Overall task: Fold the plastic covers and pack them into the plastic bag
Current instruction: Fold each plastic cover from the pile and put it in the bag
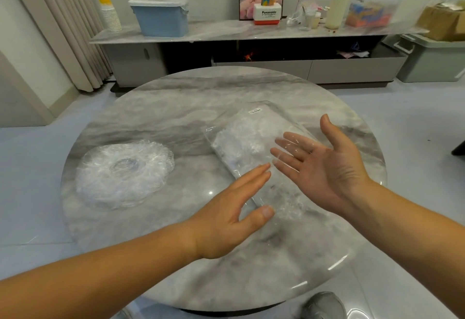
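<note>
Left hand and right hand hold nothing, with fingers straight, the right's loosely spread, over the plastic bag on the bench. The stacked plastic covers lie well left — best to lift one, flatten it and fold it small first.

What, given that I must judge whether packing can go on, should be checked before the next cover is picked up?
1. Pile of clear round plastic covers lying apart from the bag on the grey marble round table: ok.
2. Covers in the pile folded: not ok, they lie round and unfolded.
3. Clear rectangular plastic bag flat on the table, with covers inside: ok.
4. Left hand free: ok, open above the bag's near end.
5. Right hand free: ok, open, palm up.
6. Bag's mouth open: cannot tell; clear film seems to cover the right fingertips.
</note>
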Motion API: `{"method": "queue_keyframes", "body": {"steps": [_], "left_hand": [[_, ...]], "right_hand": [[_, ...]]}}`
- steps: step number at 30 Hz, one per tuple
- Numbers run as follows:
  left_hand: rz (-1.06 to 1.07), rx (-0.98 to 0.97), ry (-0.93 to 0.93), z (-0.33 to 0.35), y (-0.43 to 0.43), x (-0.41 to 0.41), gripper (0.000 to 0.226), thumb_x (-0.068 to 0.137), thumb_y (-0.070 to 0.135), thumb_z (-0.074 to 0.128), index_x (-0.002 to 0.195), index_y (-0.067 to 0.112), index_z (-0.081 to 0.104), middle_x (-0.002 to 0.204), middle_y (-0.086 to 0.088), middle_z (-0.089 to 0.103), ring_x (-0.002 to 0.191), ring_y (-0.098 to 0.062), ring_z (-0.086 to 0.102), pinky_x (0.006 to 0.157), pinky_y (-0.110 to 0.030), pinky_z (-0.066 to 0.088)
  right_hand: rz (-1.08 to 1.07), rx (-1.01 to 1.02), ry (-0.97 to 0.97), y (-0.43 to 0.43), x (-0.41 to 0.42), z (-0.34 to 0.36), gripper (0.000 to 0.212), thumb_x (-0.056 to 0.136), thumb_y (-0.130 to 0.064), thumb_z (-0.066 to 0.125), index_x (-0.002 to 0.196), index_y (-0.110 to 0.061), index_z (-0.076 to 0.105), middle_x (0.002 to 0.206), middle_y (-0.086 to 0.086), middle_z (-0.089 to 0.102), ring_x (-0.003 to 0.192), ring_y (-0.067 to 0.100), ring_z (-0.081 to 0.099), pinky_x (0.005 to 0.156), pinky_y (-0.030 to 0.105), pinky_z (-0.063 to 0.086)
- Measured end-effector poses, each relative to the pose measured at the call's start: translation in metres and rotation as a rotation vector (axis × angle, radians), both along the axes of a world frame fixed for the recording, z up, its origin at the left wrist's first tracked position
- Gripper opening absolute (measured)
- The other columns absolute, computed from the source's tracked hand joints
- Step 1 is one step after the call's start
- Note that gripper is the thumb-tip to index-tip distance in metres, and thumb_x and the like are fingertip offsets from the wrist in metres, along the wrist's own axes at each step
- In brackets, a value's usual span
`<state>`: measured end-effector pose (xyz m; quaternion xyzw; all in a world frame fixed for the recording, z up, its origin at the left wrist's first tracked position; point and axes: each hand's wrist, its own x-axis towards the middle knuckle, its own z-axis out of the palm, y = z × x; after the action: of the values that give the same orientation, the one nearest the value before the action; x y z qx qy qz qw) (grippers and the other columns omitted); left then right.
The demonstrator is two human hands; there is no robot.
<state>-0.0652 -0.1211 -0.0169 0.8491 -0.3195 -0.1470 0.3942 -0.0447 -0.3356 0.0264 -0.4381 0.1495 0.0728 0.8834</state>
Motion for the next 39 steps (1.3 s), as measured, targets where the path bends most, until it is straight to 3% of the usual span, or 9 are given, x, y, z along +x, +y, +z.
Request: {"method": "queue_keyframes", "body": {"steps": [8, 13, 19, 23, 27, 32, 34, 36, 39], "left_hand": [[-0.005, 0.027, 0.030, 0.003, 0.002, 0.001, 0.082, 0.090, 0.070, 0.033, 0.160, 0.034, 0.012, 0.164, 0.029, 0.001, 0.146, 0.016, -0.002, 0.121, -0.014, 0.006], [-0.039, 0.062, 0.015, 0.000, 0.003, 0.005, 0.082, 0.090, 0.071, 0.033, 0.161, 0.034, 0.011, 0.164, 0.030, -0.005, 0.146, 0.015, -0.008, 0.122, -0.019, 0.004], [-0.075, 0.098, -0.001, -0.004, -0.007, 0.013, 0.086, 0.091, 0.073, 0.035, 0.161, 0.031, 0.007, 0.165, 0.025, -0.012, 0.146, 0.014, -0.016, 0.124, -0.022, 0.000], [-0.062, 0.111, 0.007, -0.002, -0.013, 0.020, 0.075, 0.099, 0.057, 0.045, 0.161, 0.030, 0.012, 0.165, 0.021, -0.013, 0.146, 0.011, -0.020, 0.127, -0.030, -0.001], [-0.055, 0.039, -0.058, 0.004, 0.009, 0.017, 0.055, 0.101, 0.048, 0.050, 0.153, 0.036, 0.036, 0.167, 0.020, -0.008, 0.148, 0.009, -0.016, 0.120, -0.018, 0.002], [0.294, 0.230, -0.245, 0.004, 0.079, 0.026, 0.042, 0.100, 0.049, 0.047, 0.134, 0.026, 0.055, 0.156, 0.008, 0.038, 0.144, -0.011, 0.033, 0.105, -0.018, 0.029], [0.458, 0.445, -0.233, -0.001, 0.111, 0.030, 0.055, 0.099, 0.053, 0.039, 0.140, 0.020, 0.054, 0.160, -0.003, 0.035, 0.148, -0.020, 0.028, 0.115, -0.027, 0.023], [0.539, 0.637, -0.154, -0.008, 0.139, 0.031, 0.056, 0.103, 0.054, 0.034, 0.145, 0.020, 0.050, 0.168, -0.009, 0.014, 0.156, -0.024, 0.006, 0.123, -0.035, 0.009], [0.579, 0.693, -0.069, -0.020, 0.167, 0.031, 0.055, 0.104, 0.056, 0.029, 0.132, 0.019, 0.058, 0.169, -0.010, 0.008, 0.156, -0.024, 0.001, 0.126, -0.039, 0.008]], "right_hand": [[0.011, 0.042, 0.022, 0.019, 0.011, 0.005, 0.090, 0.086, -0.072, 0.055, 0.139, 0.000, 0.053, 0.136, 0.013, 0.064, 0.127, 0.034, 0.060, 0.111, 0.052, 0.044], [0.046, 0.011, 0.013, 0.004, -0.006, 0.000, 0.079, 0.086, -0.068, 0.060, 0.138, -0.009, 0.057, 0.136, 0.019, 0.063, 0.123, 0.037, 0.063, 0.111, 0.051, 0.044], [-0.132, -0.366, -0.006, -0.005, -0.036, 0.009, 0.055, 0.102, -0.052, 0.045, 0.108, -0.001, 0.064, 0.104, 0.018, 0.076, 0.100, 0.035, 0.074, 0.090, 0.045, 0.054], [-0.144, -0.551, -0.117, 0.014, -0.041, 0.019, 0.047, 0.106, -0.041, 0.039, 0.092, -0.005, 0.065, 0.085, 0.013, 0.075, 0.087, 0.031, 0.074, 0.079, 0.042, 0.056], [-0.042, -0.611, -0.219, 0.039, -0.039, 0.024, 0.045, 0.107, -0.036, 0.039, 0.096, -0.003, 0.067, 0.091, 0.018, 0.074, 0.088, 0.032, 0.074, 0.080, 0.042, 0.058], [0.256, -0.803, -0.259, 0.076, -0.036, 0.009, 0.037, 0.107, -0.033, 0.042, 0.101, -0.013, 0.072, 0.103, 0.003, 0.077, 0.101, 0.017, 0.072, 0.097, 0.042, 0.055], [0.459, -0.962, -0.296, 0.089, -0.037, -0.004, 0.035, 0.102, -0.047, 0.043, 0.107, -0.028, 0.072, 0.109, -0.018, 0.072, 0.108, -0.004, 0.063, 0.097, 0.024, 0.047], [0.636, -1.122, -0.296, 0.099, -0.035, -0.017, 0.037, 0.100, -0.058, 0.039, 0.118, -0.039, 0.065, 0.114, -0.039, 0.060, 0.109, -0.021, 0.051, 0.092, 0.008, 0.037], [0.737, -1.330, -0.300, 0.107, -0.026, -0.040, 0.056, 0.100, -0.062, 0.034, 0.148, -0.036, 0.045, 0.152, -0.028, 0.035, 0.139, -0.010, 0.030, 0.111, 0.009, 0.021]]}}
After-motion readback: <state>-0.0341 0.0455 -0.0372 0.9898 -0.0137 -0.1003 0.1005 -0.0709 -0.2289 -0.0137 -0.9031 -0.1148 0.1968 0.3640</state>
